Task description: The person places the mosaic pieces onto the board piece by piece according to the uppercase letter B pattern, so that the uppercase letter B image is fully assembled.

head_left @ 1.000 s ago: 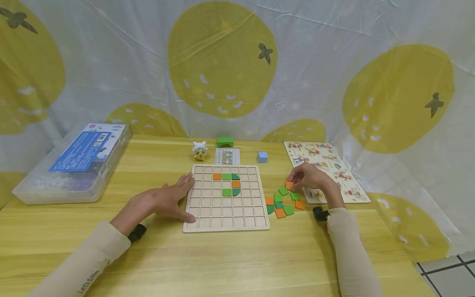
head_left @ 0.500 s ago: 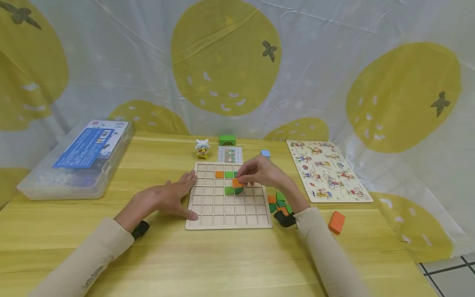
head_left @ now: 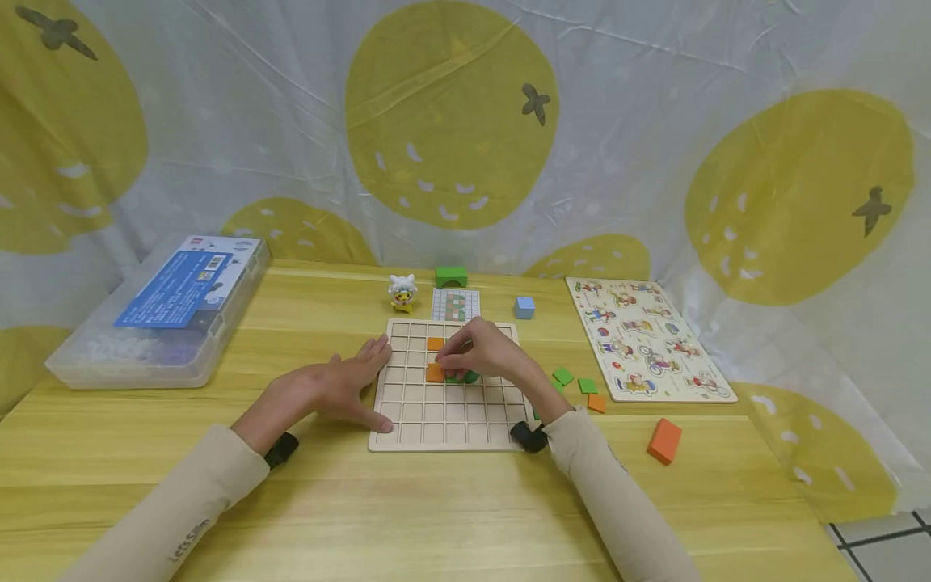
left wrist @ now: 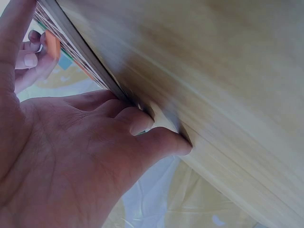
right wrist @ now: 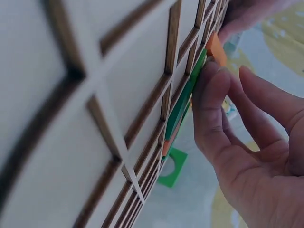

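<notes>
A wooden grid board (head_left: pixel 407 412) lies in front of me, with an orange tile (head_left: pixel 436 343) in its second row. My left hand (head_left: pixel 349 388) rests along the board's left edge, thumb at the near corner, fingers spread. Over the middle of the board, my right hand (head_left: pixel 480 352) holds an orange square tile (head_left: pixel 435 373) at its edge with curled fingertips. That tile sits tilted at a cell left of a green tile (right wrist: pixel 183 104), as the right wrist view shows. Other placed tiles are hidden under the right hand.
Loose green tiles (head_left: pixel 563 377) and an orange tile (head_left: pixel 596 402) lie right of the board. Behind it are a pattern card (head_left: pixel 456 305), figurine (head_left: pixel 402 293), green arch block (head_left: pixel 451 277) and blue cube (head_left: pixel 524 308). A picture puzzle (head_left: pixel 647 339), orange block (head_left: pixel 664 440) and plastic case (head_left: pixel 160 315) flank it.
My right hand has carried the orange tile from the loose pile leftward over the board, down to a cell below the upper-left orange tile. The left hand has stayed at the board's edge.
</notes>
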{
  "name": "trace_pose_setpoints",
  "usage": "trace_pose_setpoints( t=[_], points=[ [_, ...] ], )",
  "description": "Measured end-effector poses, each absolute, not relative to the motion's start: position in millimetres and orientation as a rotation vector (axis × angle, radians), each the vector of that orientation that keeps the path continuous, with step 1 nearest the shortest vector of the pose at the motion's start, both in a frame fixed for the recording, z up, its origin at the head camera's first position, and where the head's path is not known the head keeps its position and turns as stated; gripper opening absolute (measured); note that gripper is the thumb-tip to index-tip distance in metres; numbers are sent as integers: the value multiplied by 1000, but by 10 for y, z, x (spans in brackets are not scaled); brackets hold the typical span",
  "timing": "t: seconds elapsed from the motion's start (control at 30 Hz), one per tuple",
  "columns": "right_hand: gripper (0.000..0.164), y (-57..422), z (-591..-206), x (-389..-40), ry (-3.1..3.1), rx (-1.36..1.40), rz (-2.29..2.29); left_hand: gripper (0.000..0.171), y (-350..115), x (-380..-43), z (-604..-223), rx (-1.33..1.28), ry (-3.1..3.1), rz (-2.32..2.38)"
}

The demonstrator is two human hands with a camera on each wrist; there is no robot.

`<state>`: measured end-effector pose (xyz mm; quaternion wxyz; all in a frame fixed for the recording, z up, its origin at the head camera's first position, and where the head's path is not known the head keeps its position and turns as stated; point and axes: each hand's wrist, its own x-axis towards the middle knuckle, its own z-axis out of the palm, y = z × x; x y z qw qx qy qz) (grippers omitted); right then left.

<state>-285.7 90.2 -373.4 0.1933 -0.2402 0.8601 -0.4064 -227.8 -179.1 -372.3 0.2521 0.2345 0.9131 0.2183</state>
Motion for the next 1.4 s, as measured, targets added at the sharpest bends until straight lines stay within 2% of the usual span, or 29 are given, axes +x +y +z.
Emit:
trace_pose_setpoints(
  t=[0.43, 0.53, 0.8, 0.97, 1.23, 1.4],
  points=[
    [21, 1021, -3702, -2874, 2333, -817, -1157, 128, -1792, -2278, -3731, 634, 2480, 594],
    [24, 1256, -3674, -2935, 2307, -866, -1202, 127, -1790, -2283, -3736, 645, 2479, 603],
    [23, 2247, -3640, -3014, 2342, -832, -1165, 127, -1778, -2288, -3717, 645, 2468, 624],
    [26, 2599, -3718, -2978, 2321, -846, -1055, 127, -1801, -2280, -3737, 649, 2472, 619],
    [21, 2531, -3846, -2919, 2350, -885, -997, 127, -1802, -2284, -3738, 662, 2474, 624],
    [17, 2410, -3849, -2868, 2382, -806, -960, 127, -1810, -2281, -3740, 664, 2471, 624]
  ],
)
